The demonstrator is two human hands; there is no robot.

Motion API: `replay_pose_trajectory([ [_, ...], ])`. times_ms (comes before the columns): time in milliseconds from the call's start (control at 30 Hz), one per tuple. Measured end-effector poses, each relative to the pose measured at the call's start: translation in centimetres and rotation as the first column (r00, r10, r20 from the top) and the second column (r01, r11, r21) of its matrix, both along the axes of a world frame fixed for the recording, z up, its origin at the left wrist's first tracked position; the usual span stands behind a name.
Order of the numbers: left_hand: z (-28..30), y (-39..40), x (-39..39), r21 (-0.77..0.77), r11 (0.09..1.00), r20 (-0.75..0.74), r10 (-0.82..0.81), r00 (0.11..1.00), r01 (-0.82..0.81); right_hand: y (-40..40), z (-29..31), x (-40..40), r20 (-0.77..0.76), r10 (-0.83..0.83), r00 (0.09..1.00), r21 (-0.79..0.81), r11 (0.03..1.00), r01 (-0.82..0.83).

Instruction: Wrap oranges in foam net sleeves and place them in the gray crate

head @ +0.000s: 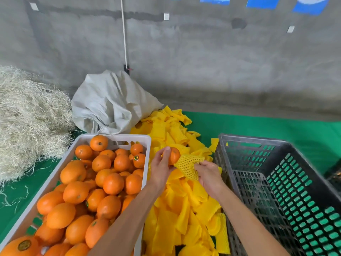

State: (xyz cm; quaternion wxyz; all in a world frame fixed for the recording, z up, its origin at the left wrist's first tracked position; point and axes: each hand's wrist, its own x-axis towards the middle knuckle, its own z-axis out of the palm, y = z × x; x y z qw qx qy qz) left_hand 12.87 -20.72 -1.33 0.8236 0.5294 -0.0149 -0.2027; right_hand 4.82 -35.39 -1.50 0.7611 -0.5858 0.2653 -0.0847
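Left hand [162, 169] is gripping firm orange [174, 155]; right hand [209, 175] is pinching soft, stretchy sleeve [189, 166] near its mouth.

A green surface [258, 126] extends to a gray concrete wall [203, 61]. A pale woven sack [110, 104] stands crumpled near the wall. A mound of dry straw-like fibre [27, 117] lies just beside the sack, at far left. A white cord [124, 34] runs down the wall. Blue-and-white sheets [310, 4] hang along the wall's top edge.
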Motion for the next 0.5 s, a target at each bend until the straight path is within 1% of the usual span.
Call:
replay_pose_trajectory([
  [100, -0.7, -0.3, 0.5, 0.01, 1.0, 0.005, 0.013, 1.0, -0.013, -0.4, -0.8, 1.0, -0.024, -0.062, 0.998, -0.089, 0.994, 0.06],
  [167, -1.4, -0.4, 0.5, -0.032, 0.999, 0.013, 0.015, 1.0, -0.015, -1.0, -0.6, 1.2, -0.044, -0.093, 0.995, -0.128, 0.988, 0.087],
  [233, -2.0, -0.3, 0.6, -0.096, 0.995, -0.02, 0.028, 0.999, -0.029, -1.4, -0.1, 1.2, -0.061, -0.083, 0.995, -0.059, 0.995, 0.08],
  [300, -2.4, -0.3, 0.7, -0.134, 0.99, -0.055, 0.027, 0.998, -0.034, -1.5, 0.2, 1.1, -0.064, -0.007, 0.998, 0.024, 1.0, 0.008],
  [333, -2.4, -0.4, 0.9, -0.145, 0.989, -0.053, 0.025, 0.998, -0.033, -1.5, 0.5, 1.1, -0.037, 0.033, 0.999, 0.021, 0.999, -0.033],
  [367, -2.5, -0.4, 1.1, -0.143, 0.989, -0.036, 0.031, 0.999, -0.036, -1.6, 0.5, 1.0, 0.026, 0.072, 0.997, 0.049, 0.996, -0.073],
  [433, -2.6, -0.3, 1.3, -0.111, 0.993, 0.023, 0.048, 0.999, -0.045, -1.5, 0.1, 0.7, 0.149, 0.111, 0.983, 0.143, 0.981, -0.133],
  [467, -2.6, -0.3, 1.3, -0.095, 0.994, 0.051, 0.05, 0.997, -0.045, -1.7, -0.1, 0.7, 0.181, 0.13, 0.975, 0.149, 0.976, -0.157],
  [500, -2.6, -0.4, 1.1, -0.085, 0.996, 0.064, 0.046, 0.997, -0.04, -1.7, -0.4, 0.7, 0.198, 0.137, 0.971, 0.115, 0.98, -0.162],
])
